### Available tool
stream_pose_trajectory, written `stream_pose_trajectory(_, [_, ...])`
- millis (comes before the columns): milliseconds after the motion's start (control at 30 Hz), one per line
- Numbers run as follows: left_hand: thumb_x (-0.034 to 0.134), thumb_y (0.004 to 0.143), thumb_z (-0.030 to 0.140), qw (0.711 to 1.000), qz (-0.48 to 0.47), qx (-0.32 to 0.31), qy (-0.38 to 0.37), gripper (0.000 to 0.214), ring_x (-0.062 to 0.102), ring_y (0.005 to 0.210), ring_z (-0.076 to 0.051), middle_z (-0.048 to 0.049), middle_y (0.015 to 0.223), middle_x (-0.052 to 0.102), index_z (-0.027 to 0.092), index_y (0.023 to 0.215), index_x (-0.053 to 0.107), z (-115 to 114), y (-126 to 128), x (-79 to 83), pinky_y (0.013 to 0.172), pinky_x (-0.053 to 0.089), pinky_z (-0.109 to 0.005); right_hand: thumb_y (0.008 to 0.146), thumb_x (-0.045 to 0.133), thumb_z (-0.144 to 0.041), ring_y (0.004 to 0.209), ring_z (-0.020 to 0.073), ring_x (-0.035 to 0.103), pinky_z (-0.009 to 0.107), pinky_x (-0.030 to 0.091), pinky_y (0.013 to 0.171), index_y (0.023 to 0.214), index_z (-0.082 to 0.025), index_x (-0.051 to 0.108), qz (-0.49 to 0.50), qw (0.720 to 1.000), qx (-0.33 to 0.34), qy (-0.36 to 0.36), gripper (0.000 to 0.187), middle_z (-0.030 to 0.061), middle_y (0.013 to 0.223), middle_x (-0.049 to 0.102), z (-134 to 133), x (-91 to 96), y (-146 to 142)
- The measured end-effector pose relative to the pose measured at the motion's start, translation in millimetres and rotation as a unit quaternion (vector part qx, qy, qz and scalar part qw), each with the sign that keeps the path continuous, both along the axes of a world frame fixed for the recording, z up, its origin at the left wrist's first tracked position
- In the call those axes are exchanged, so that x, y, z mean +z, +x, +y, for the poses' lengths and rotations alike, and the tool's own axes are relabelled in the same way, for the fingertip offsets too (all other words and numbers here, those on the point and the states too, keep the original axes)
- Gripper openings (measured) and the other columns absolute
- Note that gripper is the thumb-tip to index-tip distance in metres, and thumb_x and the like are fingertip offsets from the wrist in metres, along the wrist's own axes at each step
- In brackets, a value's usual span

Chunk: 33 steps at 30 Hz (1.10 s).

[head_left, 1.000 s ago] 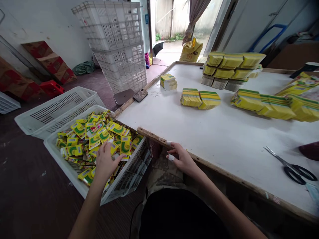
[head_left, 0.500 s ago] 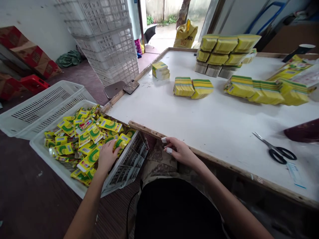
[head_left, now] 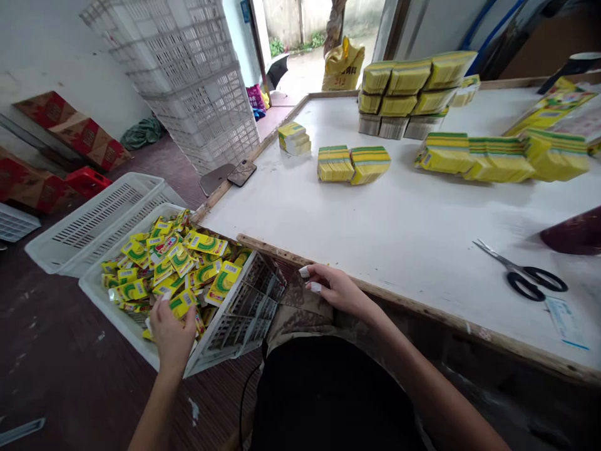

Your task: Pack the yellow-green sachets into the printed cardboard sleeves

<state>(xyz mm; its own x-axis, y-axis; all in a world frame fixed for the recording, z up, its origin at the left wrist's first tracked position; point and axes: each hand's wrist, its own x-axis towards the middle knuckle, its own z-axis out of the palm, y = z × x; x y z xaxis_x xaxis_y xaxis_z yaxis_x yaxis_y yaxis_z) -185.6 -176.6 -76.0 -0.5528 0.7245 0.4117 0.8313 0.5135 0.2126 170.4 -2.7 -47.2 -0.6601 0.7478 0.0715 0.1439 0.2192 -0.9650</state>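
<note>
My left hand point(head_left: 171, 332) reaches into a white plastic crate point(head_left: 117, 316) on the floor, fingers curled over a heap of yellow-green sachets point(head_left: 183, 266). It seems to grip a few sachets at the crate's near side. My right hand point(head_left: 331, 288) rests with bent fingers on the wooden front edge of the white table point(head_left: 385, 225) and holds nothing that I can see; two fingertips carry white tape.
Bundled yellow sachet stacks point(head_left: 352, 164) lie across the table, with taller piles point(head_left: 413, 88) at the back. Scissors point(head_left: 526, 275) lie at the right. A phone point(head_left: 241, 172) sits on the table's left corner. Empty white crates point(head_left: 188, 69) stand stacked at left.
My left hand has drawn back toward the near-left side of the crate and closed over sachets. The right hand stays on the table edge. The view has shifted slightly.
</note>
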Motion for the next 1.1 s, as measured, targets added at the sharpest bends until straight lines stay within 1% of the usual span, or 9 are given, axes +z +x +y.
stream_pose_trajectory(67, [0.048,0.084,0.053,0.993,-0.023,0.115,0.003,0.068,0.030,0.136,-0.040,-0.0205,0.146,0.032,0.012,0.136,0.030,-21,-1,-2.2,0.107,0.030,-0.059,0.082,0.055,-0.021,0.081,0.0178,0.065,0.033,0.052,0.075,0.104,-0.019,0.061,0.026,0.999,0.008,-0.033,0.023,0.0053,0.090,0.069,4,1.1,9])
stream_pose_trajectory(167, [0.050,0.079,0.058,0.970,-0.068,0.233,-0.007,0.079,0.032,0.131,-0.050,-0.0283,0.144,0.030,0.006,0.135,0.028,-47,-4,-16.5,0.098,0.033,-0.068,0.084,0.058,-0.032,0.081,0.0177,0.064,0.034,0.052,0.078,0.101,-0.019,0.061,0.071,0.994,0.009,-0.082,0.022,0.0050,0.091,0.067,11,4.5,25])
stream_pose_trajectory(267, [0.050,0.076,0.054,0.968,-0.093,0.234,-0.013,0.080,0.037,0.126,-0.051,-0.0347,0.133,0.040,-0.004,0.129,0.034,-58,-5,-34.3,0.097,0.033,-0.067,0.084,0.061,-0.043,0.084,0.0190,0.064,0.035,0.051,0.080,0.101,-0.019,0.062,0.071,0.992,-0.025,-0.101,0.030,0.0058,0.094,0.068,16,8.5,40])
stream_pose_trajectory(367, [0.047,0.078,0.050,0.969,-0.100,0.225,-0.009,0.075,0.036,0.128,-0.049,-0.0352,0.130,0.043,-0.006,0.127,0.037,-59,-5,-44.1,0.102,0.030,-0.064,0.081,0.064,-0.048,0.088,0.0202,0.064,0.037,0.051,0.084,0.102,-0.019,0.064,0.053,0.990,-0.072,-0.110,0.036,0.0069,0.100,0.068,17,7.8,50])
stream_pose_trajectory(600, [0.047,0.077,0.054,0.962,-0.117,0.247,0.023,0.084,0.038,0.128,-0.049,-0.0364,0.130,0.045,-0.009,0.130,0.035,-59,-5,-44.3,0.104,0.030,-0.060,0.076,0.068,-0.051,0.083,0.0172,0.065,0.038,0.053,0.083,0.101,-0.020,0.064,0.157,0.957,-0.153,-0.192,0.040,0.0077,0.102,0.068,22,-10.4,49])
stream_pose_trajectory(733, [0.049,0.076,0.050,0.947,-0.133,0.287,0.049,0.085,0.032,0.133,-0.045,-0.0339,0.136,0.039,-0.008,0.135,0.030,-60,-5,-45.6,0.107,0.028,-0.057,0.077,0.067,-0.052,0.084,0.0182,0.066,0.038,0.054,0.082,0.102,-0.020,0.063,0.159,0.958,-0.148,-0.187,0.041,0.0091,0.103,0.069,24,-15.4,52])
stream_pose_trajectory(833, [0.049,0.079,0.046,0.921,-0.171,0.345,0.060,0.083,0.037,0.132,-0.044,-0.0351,0.134,0.041,-0.009,0.136,0.025,-62,-8,-49.2,0.101,0.038,-0.054,0.079,0.066,-0.051,0.085,0.0198,0.066,0.038,0.055,0.081,0.102,-0.019,0.062,0.140,0.965,-0.146,-0.166,0.040,0.0101,0.102,0.069,25,-15.4,54])
stream_pose_trajectory(967, [0.049,0.085,0.034,0.889,-0.273,0.364,0.043,0.043,0.066,0.092,-0.032,-0.0179,0.097,0.066,0.006,0.117,0.053,-67,-18,-56.2,0.074,0.053,-0.043,0.081,0.063,-0.050,0.089,0.0240,0.066,0.039,0.055,0.082,0.097,-0.020,0.063,0.080,0.988,-0.114,-0.060,0.033,0.0096,0.096,0.069,21,-15.8,23])
stream_pose_trajectory(1100, [0.054,0.089,0.034,0.879,-0.305,0.364,0.053,0.027,0.066,0.079,-0.019,-0.0059,0.089,0.066,0.013,0.105,0.059,-70,-23,-62.2,0.074,0.053,-0.036,0.089,0.052,-0.041,0.096,0.0247,0.068,0.040,0.057,0.085,0.110,-0.023,0.059,0.090,0.992,0.087,0.030,0.029,0.0098,0.100,0.070,4,-32.2,-60])
